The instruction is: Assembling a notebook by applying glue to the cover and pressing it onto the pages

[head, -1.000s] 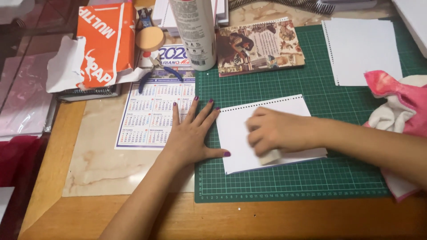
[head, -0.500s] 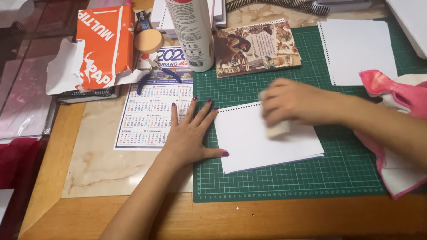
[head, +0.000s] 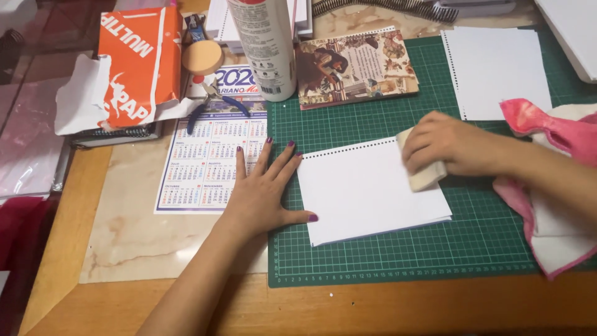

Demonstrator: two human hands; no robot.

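A white punched sheet stack (head: pixel 367 193) lies on the green cutting mat (head: pixel 404 261). My left hand (head: pixel 261 186) rests flat, fingers spread, with its thumb against the stack's left edge, half on a wall calendar (head: pixel 211 168). At the stack's upper right corner, my right hand (head: pixel 448 146) grips a small beige block (head: pixel 426 175) and presses it onto the paper.
A tall white spray can (head: pixel 264 50) stands behind the mat beside an illustrated cover (head: pixel 354 65). More punched white sheets (head: pixel 497 68) lie at the back right. A pink and white cloth (head: pixel 553 205) sits right. An orange paper ream wrapper (head: pixel 134 62) and small pliers (head: pixel 214 99) lie left.
My right hand has slid the beige block from the stack's lower middle up and right to the upper right corner. My left hand stayed in place.
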